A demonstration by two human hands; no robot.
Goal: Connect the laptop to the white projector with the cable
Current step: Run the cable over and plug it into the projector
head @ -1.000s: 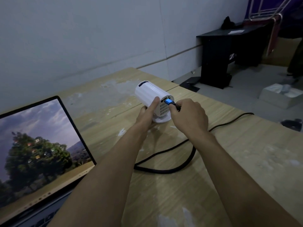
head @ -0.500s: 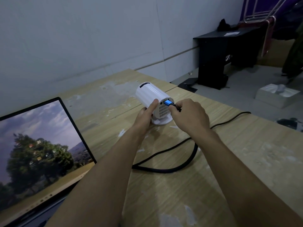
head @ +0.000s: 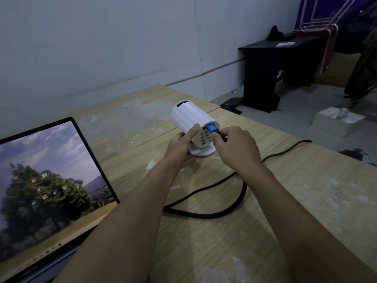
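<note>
two hands on it: left hand [head: 179, 145] grips white projector [head: 191, 123], right hand [head: 236, 148] pinches blue cable plug [head: 212, 129] at its rear.

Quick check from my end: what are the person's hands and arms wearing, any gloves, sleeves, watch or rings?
Nothing that shows. The left hand and right hand are bare, with no gloves. Both forearms are uncovered right down to the bottom edge of the picture, so no sleeve comes into view. No watch, band or strap sits on either wrist. No ring shows on the fingers in view, though the light is dim.
</note>
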